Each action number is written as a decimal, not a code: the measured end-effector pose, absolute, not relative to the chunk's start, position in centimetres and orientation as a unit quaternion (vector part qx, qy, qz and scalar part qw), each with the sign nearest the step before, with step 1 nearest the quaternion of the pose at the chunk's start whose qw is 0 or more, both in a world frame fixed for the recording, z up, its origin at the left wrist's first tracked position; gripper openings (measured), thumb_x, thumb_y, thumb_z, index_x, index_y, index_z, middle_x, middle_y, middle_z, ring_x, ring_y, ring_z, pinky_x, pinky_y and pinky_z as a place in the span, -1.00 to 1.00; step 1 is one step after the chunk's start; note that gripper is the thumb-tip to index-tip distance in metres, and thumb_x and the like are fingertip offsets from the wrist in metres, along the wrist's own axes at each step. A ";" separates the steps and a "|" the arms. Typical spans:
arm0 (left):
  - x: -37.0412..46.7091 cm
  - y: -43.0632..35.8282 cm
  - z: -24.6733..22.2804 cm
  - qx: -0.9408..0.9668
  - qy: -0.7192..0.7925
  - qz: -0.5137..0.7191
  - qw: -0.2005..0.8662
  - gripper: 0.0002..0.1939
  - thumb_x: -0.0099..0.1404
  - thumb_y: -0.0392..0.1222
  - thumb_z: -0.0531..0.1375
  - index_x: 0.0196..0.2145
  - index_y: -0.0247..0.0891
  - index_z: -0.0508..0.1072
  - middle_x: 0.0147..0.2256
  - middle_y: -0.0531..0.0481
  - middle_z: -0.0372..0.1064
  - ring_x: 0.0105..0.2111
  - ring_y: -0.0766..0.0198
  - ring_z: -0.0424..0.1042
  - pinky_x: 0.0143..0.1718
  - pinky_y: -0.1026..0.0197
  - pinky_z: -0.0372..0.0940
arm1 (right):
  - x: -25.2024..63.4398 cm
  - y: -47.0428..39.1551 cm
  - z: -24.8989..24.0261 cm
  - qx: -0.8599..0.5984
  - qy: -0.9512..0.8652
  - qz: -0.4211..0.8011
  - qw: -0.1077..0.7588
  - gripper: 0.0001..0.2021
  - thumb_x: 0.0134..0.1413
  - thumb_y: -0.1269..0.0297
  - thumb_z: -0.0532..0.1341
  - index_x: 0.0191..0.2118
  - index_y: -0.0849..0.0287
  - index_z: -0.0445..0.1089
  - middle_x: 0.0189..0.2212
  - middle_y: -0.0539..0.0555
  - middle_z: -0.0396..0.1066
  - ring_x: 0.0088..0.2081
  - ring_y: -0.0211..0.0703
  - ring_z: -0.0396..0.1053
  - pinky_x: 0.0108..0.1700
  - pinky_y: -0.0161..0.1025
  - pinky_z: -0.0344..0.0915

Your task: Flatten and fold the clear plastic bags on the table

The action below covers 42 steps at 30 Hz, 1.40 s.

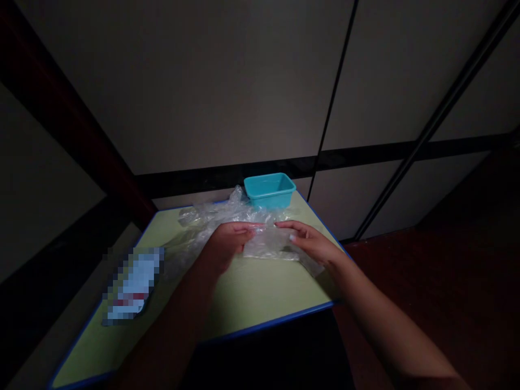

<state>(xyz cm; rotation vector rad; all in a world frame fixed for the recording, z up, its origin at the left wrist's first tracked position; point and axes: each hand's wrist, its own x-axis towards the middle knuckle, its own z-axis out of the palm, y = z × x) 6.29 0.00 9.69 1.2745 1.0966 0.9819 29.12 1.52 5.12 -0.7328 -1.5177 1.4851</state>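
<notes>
Both of my hands are over the middle of the table, holding a clear plastic bag [270, 244] between them. My left hand [231, 241] pinches its left upper edge, fingers pointing right. On the other side, my right hand [311, 241] is closed on the bag's right upper part, thumb below the fingers. The bag hangs flat and see-through below the fingertips. More crumpled clear plastic [207, 216] is spread over the table behind and to the left of my hands. Just beyond them stands a turquoise plastic basket [270, 200].
The yellow-green table [260, 303] has a blue edge and stands against pale cabinet panels [227, 97]. A pixelated, pale blue flat item [136, 284] lies at the table's left. Dark reddish floor [422, 287] shows on the right.
</notes>
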 end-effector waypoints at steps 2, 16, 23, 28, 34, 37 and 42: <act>6.4 1.3 10.9 0.530 0.447 0.438 0.573 -0.60 -0.04 -0.10 0.35 -0.22 -0.32 0.60 -0.46 -0.08 0.53 -0.51 0.23 0.45 -0.49 0.27 0.29 | 28.6 2.8 5.6 -0.276 -0.531 0.666 0.445 -0.47 -0.25 -0.06 0.43 -0.14 0.10 0.45 -0.21 0.08 0.51 -0.19 -0.06 0.47 -0.13 -0.17 0.33; 6.7 5.4 12.2 0.535 0.486 0.475 0.502 -0.78 0.00 -0.29 0.28 -0.33 -0.38 0.61 -0.41 -0.11 0.54 -0.48 0.23 0.44 -0.42 0.25 0.25 | 25.6 4.5 5.9 -0.387 -0.393 0.669 0.499 -0.64 -0.32 0.11 0.44 -0.37 0.18 0.43 -0.51 0.03 0.48 -0.52 -0.16 0.41 -0.45 -0.19 0.41; 6.2 6.5 12.2 0.515 0.519 0.461 0.503 -0.80 0.08 -0.28 0.29 -0.29 -0.38 0.57 -0.49 -0.02 0.48 -0.55 0.32 0.39 -0.51 0.32 0.22 | 25.0 5.5 5.4 -0.431 -0.407 0.569 0.570 -0.59 -0.40 0.01 0.43 -0.49 0.13 0.30 -0.66 -0.11 0.35 -0.65 -0.30 0.25 -0.60 -0.34 0.25; 5.9 8.2 11.7 0.493 0.542 0.438 0.522 -0.73 0.08 -0.25 0.35 -0.22 -0.35 0.50 -0.53 0.03 0.44 -0.59 0.35 0.40 -0.48 0.28 0.31 | 25.9 7.7 6.9 -0.444 -0.449 0.524 0.571 -0.61 -0.43 0.04 0.44 -0.53 0.14 0.29 -0.69 -0.09 0.36 -0.67 -0.32 0.25 -0.65 -0.39 0.18; 6.1 10.2 11.4 0.481 0.544 0.431 0.536 -0.86 0.16 -0.30 0.30 -0.31 -0.36 0.44 -0.47 -0.04 0.46 -0.50 0.25 0.52 -0.36 0.23 0.39 | 27.1 13.0 9.5 -0.476 -0.492 0.483 0.546 -0.67 -0.31 0.13 0.43 -0.53 0.14 0.29 -0.72 -0.07 0.36 -0.70 -0.29 0.25 -0.68 -0.36 0.22; 6.4 12.0 11.8 0.486 0.549 0.447 0.512 -0.95 0.25 -0.30 0.23 -0.33 -0.35 0.43 -0.39 -0.07 0.47 -0.44 0.30 0.52 -0.36 0.31 0.36 | 27.4 16.5 10.8 -0.490 -0.507 0.460 0.539 -0.70 -0.23 0.12 0.42 -0.50 0.14 0.32 -0.70 -0.07 0.37 -0.68 -0.29 0.26 -0.65 -0.35 0.26; 6.5 15.3 11.4 0.486 0.593 0.448 0.461 -0.83 0.33 -0.19 0.18 -0.17 -0.33 0.41 -0.19 -0.10 0.44 -0.30 0.28 0.49 -0.31 0.27 0.37 | 27.2 21.8 11.9 -0.513 -0.530 0.435 0.517 -0.73 0.05 0.10 0.30 -0.26 0.23 0.42 -0.39 0.04 0.48 -0.44 -0.21 0.41 -0.42 -0.24 0.40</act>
